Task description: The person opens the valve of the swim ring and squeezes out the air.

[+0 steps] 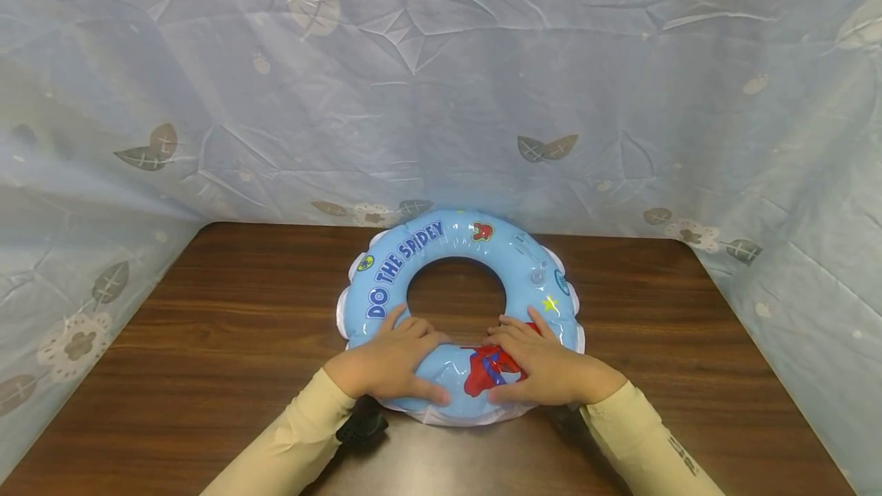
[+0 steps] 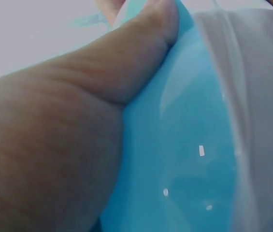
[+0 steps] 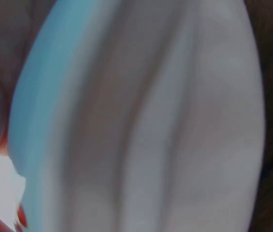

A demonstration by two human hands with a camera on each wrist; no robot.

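A light blue inflatable swim ring lies on the brown table, with "DO THE SPIDEY" printed at its left and a white scalloped edge. On the near left part of its tube rests my left hand, fingers spread toward the centre hole, thumb lying across the top. My right hand rests on the near right part, partly covering a red and blue figure. The left wrist view shows the thumb flat along the shiny blue tube. In the right wrist view the ring's white edge fills most of the picture.
The dark wood-grain table reaches back to a pale blue-grey cloth printed with leaves and flowers. Cloth also hangs at the left and right. A black wrist device sits under the left wrist.
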